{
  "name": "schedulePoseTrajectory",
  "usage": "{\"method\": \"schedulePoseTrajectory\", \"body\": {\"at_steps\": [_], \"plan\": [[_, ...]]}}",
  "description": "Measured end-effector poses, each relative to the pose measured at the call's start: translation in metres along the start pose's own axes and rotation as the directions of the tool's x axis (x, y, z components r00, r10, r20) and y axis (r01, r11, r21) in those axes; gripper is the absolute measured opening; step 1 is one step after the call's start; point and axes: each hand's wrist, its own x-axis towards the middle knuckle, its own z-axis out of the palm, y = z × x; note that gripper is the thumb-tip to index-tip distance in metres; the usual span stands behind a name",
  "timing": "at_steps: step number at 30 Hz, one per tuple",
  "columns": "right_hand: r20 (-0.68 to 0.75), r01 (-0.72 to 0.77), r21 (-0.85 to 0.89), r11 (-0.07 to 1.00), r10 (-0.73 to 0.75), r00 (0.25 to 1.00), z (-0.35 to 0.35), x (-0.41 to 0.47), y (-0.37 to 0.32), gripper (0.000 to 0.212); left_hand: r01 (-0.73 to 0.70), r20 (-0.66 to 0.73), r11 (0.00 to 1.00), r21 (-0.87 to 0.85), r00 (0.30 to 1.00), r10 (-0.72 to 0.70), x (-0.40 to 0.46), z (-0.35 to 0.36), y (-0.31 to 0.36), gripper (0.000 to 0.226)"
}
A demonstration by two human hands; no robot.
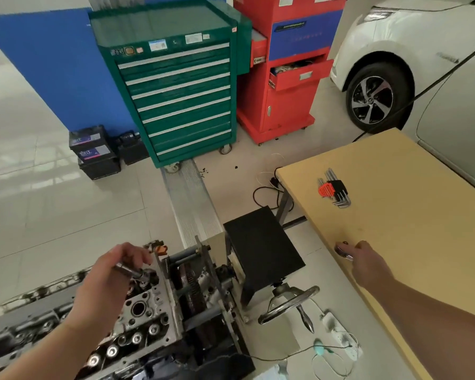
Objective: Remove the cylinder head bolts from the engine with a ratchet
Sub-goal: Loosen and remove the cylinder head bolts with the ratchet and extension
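Note:
The engine's cylinder head (137, 322) lies on a stand at the lower left, its top face up. My left hand (113, 272) grips the ratchet (133, 271) by its handle, the ratchet head sitting over the far end of the cylinder head. Far to the right, my right hand (368, 261) reaches onto the tan table (409, 215) and pinches a small dark bolt-like part (344, 250) near the table's left edge; the part is blurred.
A hex key set (333, 189) lies on the table. The stand's black box (261, 248) and handwheel (288, 301) sit between engine and table. A green tool cabinet (176, 86), red cabinet (285, 78), batteries (93, 152) and a white car (412, 64) stand behind. Cables and a power strip (340, 335) lie on the floor.

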Motion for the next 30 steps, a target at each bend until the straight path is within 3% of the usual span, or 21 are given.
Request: {"method": "schedulePoseTrajectory", "body": {"at_steps": [11, 16, 19, 22, 24, 25, 27, 29, 30], "plan": [[-0.071, -0.072, -0.096, 0.993, 0.066, 0.995, 0.029, 0.037, 0.025, 0.077, -0.023, -0.051, 0.997, 0.07, 0.998, 0.027, -0.023, 0.011, 0.015, 0.052], [0.003, -0.106, -0.176, 0.979, 0.109, 0.994, 0.008, 0.014, 0.001, 0.079, -0.018, -0.035, 0.998, 0.063, 0.999, 0.021, -0.018, 0.002, 0.007, 0.047], [-0.053, -0.128, -0.144, 0.981, 0.122, 0.991, -0.011, 0.001, -0.035, 0.083, -0.011, 0.001, 0.991, 0.136, 1.0, 0.011, -0.018, 0.002, 0.005, 0.046], [-0.266, 0.085, 0.178, 0.98, -0.035, 0.963, -0.037, -0.019, -0.119, 0.063, 0.019, -0.021, 0.977, 0.211, 1.0, -0.015, -0.023, 0.008, 0.014, 0.043], [-0.318, 0.328, 0.363, 0.872, -0.215, 0.923, -0.054, -0.052, -0.194, 0.044, 0.003, -0.082, 0.97, 0.243, 0.996, 0.018, -0.03, 0.011, 0.018, 0.039], [-0.288, 0.448, 0.415, 0.792, -0.353, 0.89, -0.058, -0.073, -0.232, 0.039, -0.013, -0.137, 0.965, 0.261, 0.989, 0.05, -0.033, 0.012, 0.02, 0.038], [-0.208, 0.645, 0.455, 0.614, -0.631, 0.748, -0.056, -0.113, -0.307, 0.044, -0.045, -0.259, 0.94, 0.339, 0.956, 0.139, -0.039, 0.009, 0.026, 0.033], [-0.111, 0.703, 0.504, 0.501, -0.77, 0.628, -0.049, -0.138, -0.369, 0.051, -0.067, -0.299, 0.895, 0.441, 0.929, 0.217, -0.043, 0.005, 0.035, 0.029], [-0.07, 0.686, 0.549, 0.478, -0.792, 0.607, -0.047, -0.143, -0.394, 0.053, -0.08, -0.28, 0.864, 0.497, 0.928, 0.247, -0.043, 0.002, 0.04, 0.025]]}}
